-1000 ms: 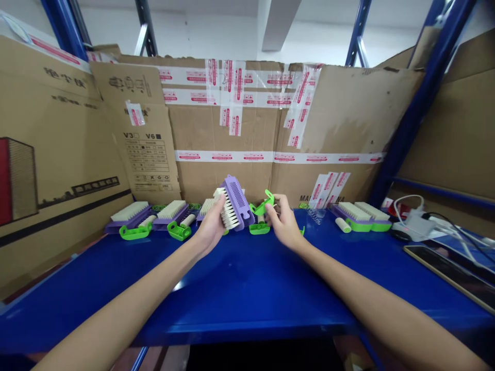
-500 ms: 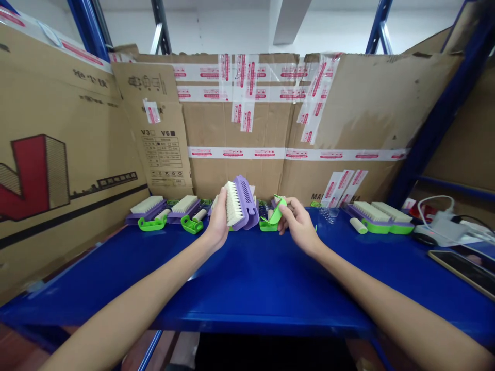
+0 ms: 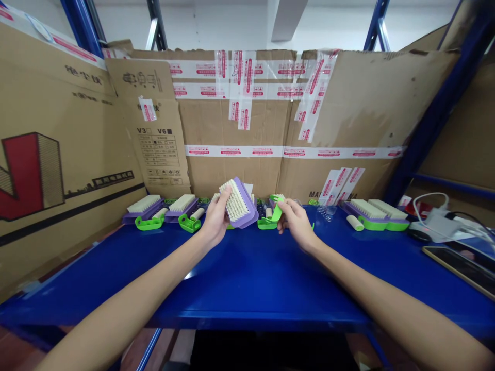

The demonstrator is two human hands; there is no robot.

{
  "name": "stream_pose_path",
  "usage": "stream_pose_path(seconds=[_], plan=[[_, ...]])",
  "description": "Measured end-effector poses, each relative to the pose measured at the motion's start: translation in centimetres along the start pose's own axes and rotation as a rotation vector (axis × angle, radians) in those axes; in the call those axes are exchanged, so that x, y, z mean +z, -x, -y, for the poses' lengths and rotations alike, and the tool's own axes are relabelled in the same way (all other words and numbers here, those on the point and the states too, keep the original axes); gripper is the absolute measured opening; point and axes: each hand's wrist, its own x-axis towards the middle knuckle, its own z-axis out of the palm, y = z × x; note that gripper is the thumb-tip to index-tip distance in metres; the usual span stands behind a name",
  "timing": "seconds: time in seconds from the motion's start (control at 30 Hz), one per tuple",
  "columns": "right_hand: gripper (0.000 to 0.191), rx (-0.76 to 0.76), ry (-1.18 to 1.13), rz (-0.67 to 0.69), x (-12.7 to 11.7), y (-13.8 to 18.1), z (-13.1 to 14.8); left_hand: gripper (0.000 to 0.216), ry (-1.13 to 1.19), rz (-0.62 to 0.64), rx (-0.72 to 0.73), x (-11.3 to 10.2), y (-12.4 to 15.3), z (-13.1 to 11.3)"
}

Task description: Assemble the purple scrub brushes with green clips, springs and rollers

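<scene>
A purple brush head with cream bristles is gripped in my left hand, raised above the blue tabletop and tilted, its bristles turned towards me. My right hand pinches a bright green curved plastic piece between thumb and fingers. Just behind that piece, a green end part rests on the table with a cream roller beside it. The two held parts are apart from each other. Part of the row behind my hands is hidden.
More brush heads with green end parts and cream rollers line the back left. On the right stand two joined brush heads, a loose roller, a metal spring, a white charger and a phone. Cardboard walls enclose the blue table.
My left hand has rotated the brush head so its bristle face shows more and its purple back less. My right hand keeps hold of the green piece, which has turned slightly.
</scene>
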Motion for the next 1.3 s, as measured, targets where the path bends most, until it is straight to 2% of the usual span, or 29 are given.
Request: stream_pose_path(seconds=[0.13, 0.3, 0.53, 0.6, 0.7, 0.87, 1.0, 1.2, 1.3], plan=[[0.046, 0.076, -0.034, 0.068, 0.3, 0.2, 0.2, 0.054, 0.007, 0.009, 0.018, 0.0, 0.0, 0.2], [0.041, 0.212, -0.218, 0.2, 0.7, 0.5, -0.2, 0.06, -0.031, 0.024, 0.063, -0.2, -0.2, 0.5], [0.036, 0.224, -0.329, 0.313, 1.1, 0.9, -0.2, 0.057, -0.08, -0.043, 0.094, -0.3, -0.1, 0.7], [0.035, 0.218, -0.344, 0.304, 1.1, 0.9, 0.0, 0.06, -0.082, -0.047, 0.1, -0.3, -0.1, 0.6], [0.034, 0.189, -0.354, 0.263, 1.0, 0.7, 0.0, 0.062, -0.095, 0.016, 0.099, -0.3, 0.0, 0.5], [0.035, 0.129, -0.333, 0.126, 0.6, 0.1, -0.3, 0.055, -0.143, 0.173, 0.017, -0.2, 0.4, 0.4], [0.041, 0.108, -0.294, 0.031, 0.4, -0.1, -0.4, 0.059, -0.154, 0.194, -0.039, 0.0, 0.9, 0.5], [0.04, 0.109, -0.368, 0.029, 0.3, -0.1, 0.6, 0.056, -0.072, 0.356, -0.062, 0.1, 0.9, 0.8], [0.039, 0.101, -0.382, 0.013, 0.4, 0.0, 1.0, 0.054, -0.02, 0.369, -0.072, 0.1, 0.9, 1.2]])
